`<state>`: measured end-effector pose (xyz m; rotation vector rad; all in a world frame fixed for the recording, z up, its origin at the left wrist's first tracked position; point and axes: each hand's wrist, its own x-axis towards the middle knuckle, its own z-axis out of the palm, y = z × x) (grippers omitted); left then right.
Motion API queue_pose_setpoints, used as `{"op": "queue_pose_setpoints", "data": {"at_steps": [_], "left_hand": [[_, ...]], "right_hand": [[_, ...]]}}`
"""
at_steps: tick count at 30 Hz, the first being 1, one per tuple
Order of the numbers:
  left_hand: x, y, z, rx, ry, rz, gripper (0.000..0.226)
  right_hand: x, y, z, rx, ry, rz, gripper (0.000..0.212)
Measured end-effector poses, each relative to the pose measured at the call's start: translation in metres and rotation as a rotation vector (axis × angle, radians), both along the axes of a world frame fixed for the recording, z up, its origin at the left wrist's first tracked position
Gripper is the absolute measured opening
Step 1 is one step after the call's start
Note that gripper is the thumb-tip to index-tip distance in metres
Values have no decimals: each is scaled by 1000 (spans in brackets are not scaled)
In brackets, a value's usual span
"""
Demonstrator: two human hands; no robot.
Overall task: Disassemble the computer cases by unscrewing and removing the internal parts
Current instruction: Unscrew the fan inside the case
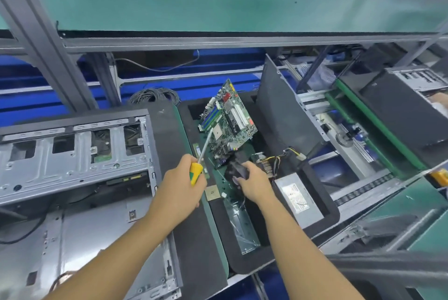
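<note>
Head view gives us the bench from above. The open computer case (pixel 72 154) lies at our left, and the motherboard (pixel 229 118) leans tilted in the black tray (pixel 244 265) in front of us, near the power supply (pixel 294 194) and its loose cables (pixel 278 156). Our left hand (pixel 179 186) is wrapped tightly around the yellow and green handle of the screwdriver (pixel 196 172). Its shaft points up toward the board, but we cannot tell if the tip touches it. Our right hand (pixel 254 184) curls its fingers over a black part (pixel 234 169) at the near end of the board. This part is blurred, perhaps a cooler fan. We judge that the step in hand is to take this part away from the board. To do it well, we should first look whether a thin wire joins it to the board, and unplug that before pulling. We should lift straight and slowly, because the leaning board may slide. The screwdriver tip is better kept off the board surface, and our wrists away from the small square chip (pixel 212 192) lying just beside them.
</note>
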<state>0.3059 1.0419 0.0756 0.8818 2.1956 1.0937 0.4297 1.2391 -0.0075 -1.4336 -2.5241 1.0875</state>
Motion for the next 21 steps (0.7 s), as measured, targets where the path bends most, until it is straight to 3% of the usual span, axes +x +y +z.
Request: {"op": "queue_pose_setpoints", "data": {"at_steps": [7, 13, 17, 20, 21], "left_hand": [[-1, 0, -5, 34, 3, 55, 13], [0, -1, -4, 12, 33, 53, 12], [1, -3, -2, -11, 68, 49, 13], [1, -3, 1, 4, 63, 45, 13], [0, -3, 1, 7, 65, 44, 13]], "right_hand": [[-47, 15, -35, 59, -218, 146, 34], [-58, 11, -62, 1, -383, 60, 35], [-58, -2, -68, 198, -543, 131, 49], [-54, -8, -68, 475, -661, 222, 39], [-52, -8, -69, 473, -664, 212, 38]]}}
